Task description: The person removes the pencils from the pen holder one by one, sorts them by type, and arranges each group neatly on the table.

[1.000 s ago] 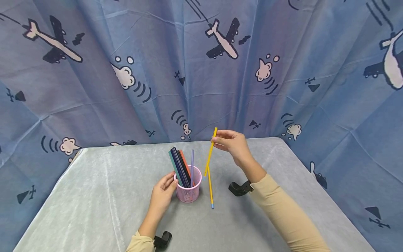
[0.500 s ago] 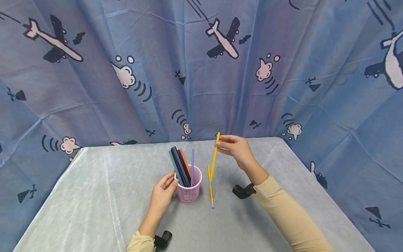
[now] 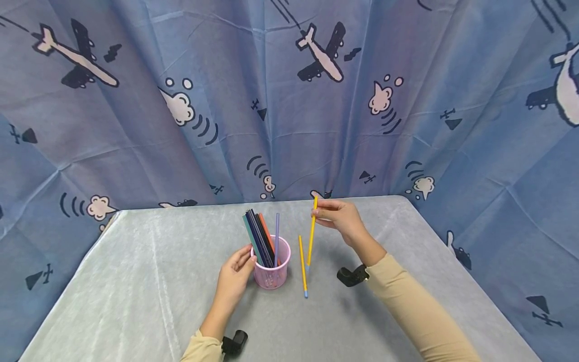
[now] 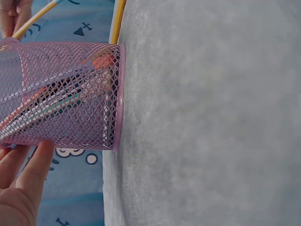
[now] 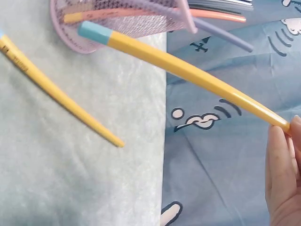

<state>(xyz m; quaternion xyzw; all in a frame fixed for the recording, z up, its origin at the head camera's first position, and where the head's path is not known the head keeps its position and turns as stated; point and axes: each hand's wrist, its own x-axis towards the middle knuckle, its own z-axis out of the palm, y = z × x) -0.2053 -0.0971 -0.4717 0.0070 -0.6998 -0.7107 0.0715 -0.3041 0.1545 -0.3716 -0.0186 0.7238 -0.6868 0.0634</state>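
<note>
My right hand (image 3: 341,221) pinches a yellow pencil (image 3: 311,239) near its upper end, blue end down, above the table. A second yellow pencil (image 3: 303,266) with a blue end lies on the table, just left of the held one. The pink mesh pencil cup (image 3: 271,279) stands upright, with several dark pencils (image 3: 260,239), an orange one and a purple pencil (image 3: 277,236) leaning in it. My left hand (image 3: 234,281) holds the cup's left side at the rim; in the left wrist view its fingers (image 4: 40,165) touch the mesh.
A grey cloth covers the table (image 3: 149,291). Behind it hangs a blue curtain (image 3: 226,166) printed with planes. Black wrist cameras sit at the left wrist (image 3: 235,343) and at the right wrist (image 3: 352,275).
The right hand has moved slightly right and down, and the pencil in it now stands more upright, apart from the lying one in the head view. The left hand and cup stay put.
</note>
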